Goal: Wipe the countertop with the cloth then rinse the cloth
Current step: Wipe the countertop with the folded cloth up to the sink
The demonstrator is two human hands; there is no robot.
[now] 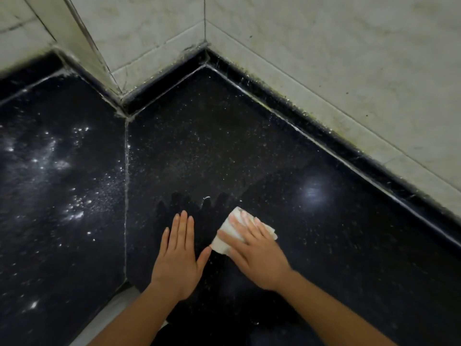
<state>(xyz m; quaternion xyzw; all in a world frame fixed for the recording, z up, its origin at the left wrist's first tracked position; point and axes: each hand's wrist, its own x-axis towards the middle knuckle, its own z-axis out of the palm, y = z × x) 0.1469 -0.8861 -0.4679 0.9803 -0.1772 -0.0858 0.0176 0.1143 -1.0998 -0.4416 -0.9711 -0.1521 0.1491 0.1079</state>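
Observation:
A black speckled stone countertop point(224, 146) fills the view and runs into a tiled corner. A small folded white cloth point(228, 233) lies flat on it near the front. My right hand point(257, 253) presses down on the cloth with straight fingers spread across it. My left hand point(178, 255) rests flat on the bare counter just left of the cloth, fingers straight and together, thumb almost touching the cloth's edge.
Pale tiled walls point(324, 71) meet in a corner at the back, with a dark raised lip point(287, 96) along their base. A pale grout seam point(126, 186) splits the counter; the left slab point(50, 171) shows wet glints. The counter's front edge point(117, 295) is at lower left.

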